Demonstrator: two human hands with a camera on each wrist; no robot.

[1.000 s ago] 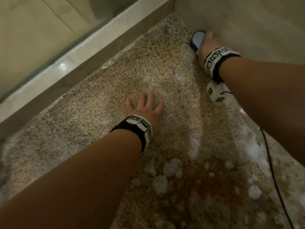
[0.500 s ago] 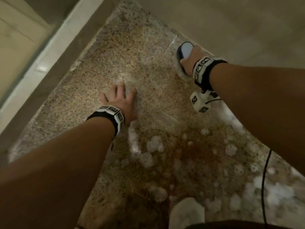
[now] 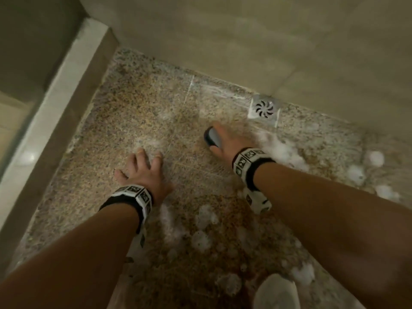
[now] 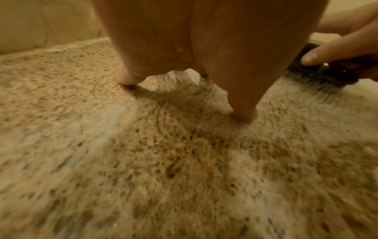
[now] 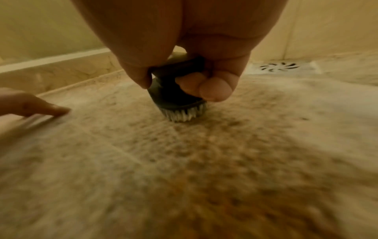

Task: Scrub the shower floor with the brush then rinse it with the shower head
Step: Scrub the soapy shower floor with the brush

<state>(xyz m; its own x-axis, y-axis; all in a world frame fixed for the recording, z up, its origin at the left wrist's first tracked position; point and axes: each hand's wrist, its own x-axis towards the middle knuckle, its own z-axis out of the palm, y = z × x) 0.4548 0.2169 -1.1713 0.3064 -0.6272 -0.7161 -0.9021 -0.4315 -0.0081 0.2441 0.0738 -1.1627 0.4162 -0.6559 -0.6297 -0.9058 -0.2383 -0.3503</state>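
Right hand [image 3: 229,141] grasping brush [image 3: 211,137], bristles down on wet, foamy floor [image 3: 124,121] near drain [image 3: 264,108]. Left hand [image 3: 142,172] released, spread fingertips [image 4: 245,116] pressing on floor just beside brush.

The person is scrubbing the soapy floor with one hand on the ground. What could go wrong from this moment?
1. The left hand presses its fingertips on the wet, foamy shower floor; it may slip.
2. The right hand grips the small brush with soapy fingers; the grip could slide off.
3. Foam lies near the drain, so scrubbing may push suds over it.
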